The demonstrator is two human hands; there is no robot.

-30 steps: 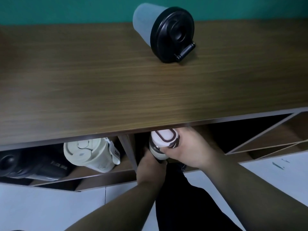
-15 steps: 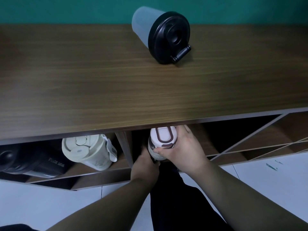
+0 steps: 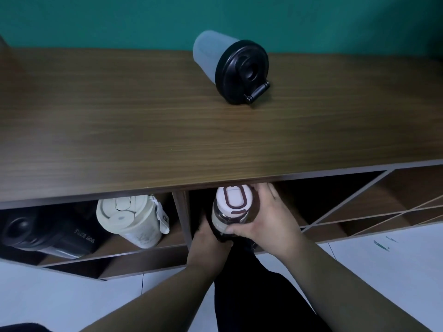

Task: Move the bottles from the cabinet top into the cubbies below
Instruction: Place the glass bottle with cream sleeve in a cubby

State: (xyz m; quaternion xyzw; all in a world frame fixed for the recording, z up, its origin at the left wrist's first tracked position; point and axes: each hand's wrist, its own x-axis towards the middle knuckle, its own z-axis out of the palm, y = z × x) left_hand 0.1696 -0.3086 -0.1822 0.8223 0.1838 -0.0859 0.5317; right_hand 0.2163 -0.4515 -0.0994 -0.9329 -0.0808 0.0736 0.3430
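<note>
A bottle with a white cap ringed in brown (image 3: 232, 204) stands upright at the mouth of the middle cubby, just under the front edge of the wooden cabinet top (image 3: 143, 130). My right hand (image 3: 266, 219) wraps its right side and my left hand (image 3: 208, 238) grips its lower part. A frosted grey bottle with a black lid (image 3: 231, 68) stands on the cabinet top near the back wall. In the left cubby sit a cream tumbler (image 3: 130, 220) and a black sport bottle (image 3: 45, 232).
A vertical divider (image 3: 183, 212) separates the left cubby from the middle one. To the right are cubbies with diagonal dividers (image 3: 359, 204). A teal wall (image 3: 119, 20) backs the cabinet. White floor tiles (image 3: 60, 295) lie below, and my dark trouser leg is under the hands.
The bottle in both hands has stayed at the cubby mouth, shifting very little. My head has tilted, so more of the wall and cabinet top shows.
</note>
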